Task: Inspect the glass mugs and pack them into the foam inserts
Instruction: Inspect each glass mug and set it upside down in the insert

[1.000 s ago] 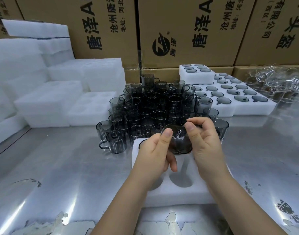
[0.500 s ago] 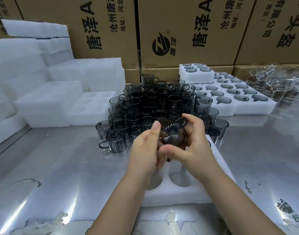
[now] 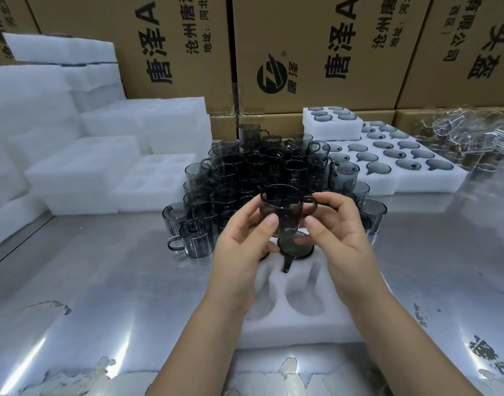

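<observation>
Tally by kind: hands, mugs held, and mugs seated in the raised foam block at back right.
Hands, left hand and right hand: 2
Held mug: 1
Mugs in raised foam block: 6
Total: 9

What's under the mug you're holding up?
Below the held mug lies the foam insert: a packed mug sits in one pocket, with two empty pockets nearer. The left hand and right hand hide the pockets beside it.
</observation>
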